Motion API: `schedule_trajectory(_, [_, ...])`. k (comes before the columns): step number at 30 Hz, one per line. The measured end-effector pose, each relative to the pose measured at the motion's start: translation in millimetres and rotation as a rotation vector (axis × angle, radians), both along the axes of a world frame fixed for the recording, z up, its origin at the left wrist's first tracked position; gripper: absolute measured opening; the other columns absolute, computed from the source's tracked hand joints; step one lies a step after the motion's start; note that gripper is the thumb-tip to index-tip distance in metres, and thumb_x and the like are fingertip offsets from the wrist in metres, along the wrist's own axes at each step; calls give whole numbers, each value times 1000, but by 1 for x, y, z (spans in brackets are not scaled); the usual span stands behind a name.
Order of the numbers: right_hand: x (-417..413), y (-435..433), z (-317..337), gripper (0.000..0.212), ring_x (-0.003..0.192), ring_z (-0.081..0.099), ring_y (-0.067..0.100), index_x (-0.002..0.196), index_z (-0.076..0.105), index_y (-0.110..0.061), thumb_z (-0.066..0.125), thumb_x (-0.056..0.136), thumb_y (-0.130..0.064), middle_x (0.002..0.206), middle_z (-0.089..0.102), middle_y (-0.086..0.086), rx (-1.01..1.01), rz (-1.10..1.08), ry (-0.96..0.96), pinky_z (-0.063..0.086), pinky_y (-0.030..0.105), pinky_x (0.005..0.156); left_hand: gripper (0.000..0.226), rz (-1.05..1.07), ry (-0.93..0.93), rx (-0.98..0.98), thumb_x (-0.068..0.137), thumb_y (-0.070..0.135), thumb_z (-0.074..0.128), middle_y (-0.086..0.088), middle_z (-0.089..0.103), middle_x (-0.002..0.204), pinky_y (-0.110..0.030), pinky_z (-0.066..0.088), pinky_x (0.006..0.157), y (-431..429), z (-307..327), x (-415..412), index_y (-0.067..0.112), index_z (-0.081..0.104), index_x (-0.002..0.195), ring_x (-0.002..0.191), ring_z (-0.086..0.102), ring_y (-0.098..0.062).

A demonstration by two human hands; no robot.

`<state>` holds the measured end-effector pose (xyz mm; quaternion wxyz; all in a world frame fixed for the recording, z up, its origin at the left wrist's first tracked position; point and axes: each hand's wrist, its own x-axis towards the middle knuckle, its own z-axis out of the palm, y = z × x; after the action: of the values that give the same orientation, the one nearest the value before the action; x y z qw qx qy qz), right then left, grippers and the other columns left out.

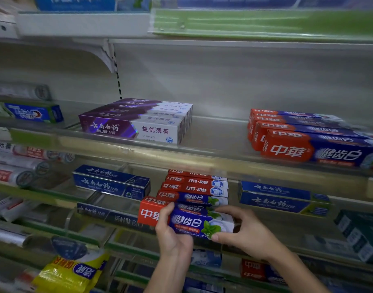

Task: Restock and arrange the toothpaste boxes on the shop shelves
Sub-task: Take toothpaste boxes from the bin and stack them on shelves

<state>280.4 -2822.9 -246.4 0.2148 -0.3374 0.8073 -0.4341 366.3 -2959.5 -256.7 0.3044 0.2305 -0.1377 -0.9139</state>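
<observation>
two hands hold a long toothpaste box

the left hand (172,235) and the right hand (242,229) both hold one red and blue box (187,222). the box is long and thin, made of shiny card, with sharp corners and a green leaf picture. the left hand's fingers curl under it and the thumb lies over the front. the right hand pinches the white end, with fingers on top and thumb below. the box is at the front of a row of boxes (194,188) of the same shape, which lie flat one behind another. dark blue boxes (111,183) sit left of the row. on the upper shelf (219,132) lie purple and white boxes (137,122) side by side, and more red boxes (304,134) well apart on the right. a clear plastic strip (202,157) runs along that shelf's front. a soft, wrinkly yellow bag (73,269) is low on the left.
</observation>
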Motion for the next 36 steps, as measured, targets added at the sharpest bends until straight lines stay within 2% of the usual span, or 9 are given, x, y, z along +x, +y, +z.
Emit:
schedule_trajectory(2, [-3,5,-3,55,98,64,-2,110,54,-49,83,64,-41,120,60,-16,-10,-14,10,56,22,83,46,3,5,4,68,19,63,-12,66,101,-44,49,74,-1,0,-1,13,56,113,92,62,-30])
schedule_trajectory(6, [-4,9,-2,59,104,60,-5,116,54,-47,83,66,-38,122,58,-21,-42,-26,49,53,21,86,26,5,-5,4,85,18,57,-10,66,98,-43,49,73,0,-1,-3,15,58,111,89,62,-28])
schedule_trajectory(12, [-7,14,-8,58,113,55,-3,114,54,-50,83,65,-40,123,57,-23,-52,-39,49,50,26,93,28,-13,-4,-7,85,21,58,-11,66,101,-44,49,77,4,-5,-7,15,58,112,92,62,-29])
schedule_trajectory(17, [-13,11,-12,39,103,60,1,112,58,-39,68,75,-48,110,64,-17,-134,-117,68,50,22,87,30,12,-26,30,82,17,59,-11,66,100,-44,50,78,1,-12,-4,14,57,112,91,62,-28])
schedule_trajectory(20, [-30,2,-20,31,107,55,10,120,57,-30,59,90,-37,117,57,-11,-52,-276,302,47,23,85,26,36,-54,38,84,16,59,-11,66,99,-43,50,76,-3,-16,0,14,57,110,89,62,-28])
schedule_trajectory(23, [-41,-11,-25,40,121,42,13,132,51,-27,55,93,-37,128,46,-8,187,-126,591,40,26,96,24,49,-70,21,85,17,58,-11,65,94,-42,49,73,-7,-19,4,12,57,108,86,62,-27])
schedule_trajectory(27, [-37,-21,-27,33,114,43,9,117,56,-27,60,88,-41,123,47,-10,290,-52,699,42,23,92,16,66,-93,12,86,17,57,-10,64,88,-41,49,73,-14,-23,10,11,58,102,82,61,-26])
schedule_trajectory(33, [-29,-23,-19,11,107,49,10,92,53,-29,62,88,-34,109,57,-11,268,-86,658,38,22,81,23,57,-123,7,83,18,60,-9,64,88,-41,50,72,-14,-24,22,11,58,105,82,60,-26])
schedule_trajectory(36, [-23,-8,-10,17,98,55,7,102,60,-34,65,86,-35,103,57,-16,101,-173,452,48,30,86,26,45,-119,-13,76,18,64,-9,64,88,-41,50,73,-13,-21,27,12,59,101,81,60,-26])
